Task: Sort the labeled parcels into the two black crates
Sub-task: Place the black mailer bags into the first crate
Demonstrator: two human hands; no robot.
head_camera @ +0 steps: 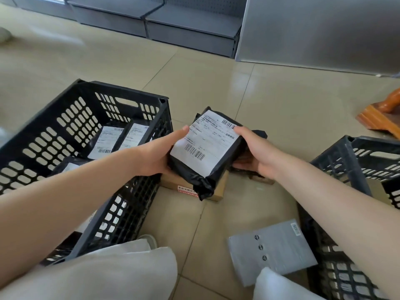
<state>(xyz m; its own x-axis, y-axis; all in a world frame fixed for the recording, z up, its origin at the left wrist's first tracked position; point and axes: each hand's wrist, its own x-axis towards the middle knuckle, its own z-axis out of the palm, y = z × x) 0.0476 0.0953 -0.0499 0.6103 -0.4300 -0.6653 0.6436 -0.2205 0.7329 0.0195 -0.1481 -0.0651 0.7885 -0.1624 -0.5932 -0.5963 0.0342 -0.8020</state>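
**Both hands on one parcel, between the two crates**

Fingers (184,129) of the left hand (155,154) lie nearly straight along the near-left edge of a black plastic-wrapped parcel with a white shipping label (205,146), the thumb side up and the rest tucked beneath. The hold reads as a flat-handed support more than a clench. Further left, the big black slotted plastic crate (65,118) stands on the tiled floor (216,87), its right wall just beside that hand, and at least three black labelled parcels (108,139) already lie inside it.

The held parcel is lifted above a brown cardboard box (218,187) resting on the floor. Its long axis runs from near-left to far-right, label face up.

On the right end, the right hand (255,152) curls round the parcel, thumb on the label's far corner and fingers wrapped under.

Further right sits the second black slotted crate (355,156), farther from the parcel than the left one. A flat grey pouch (272,250) lies on the floor near its front corner.

I judge the label is being read; the left crate is the shorter carry.
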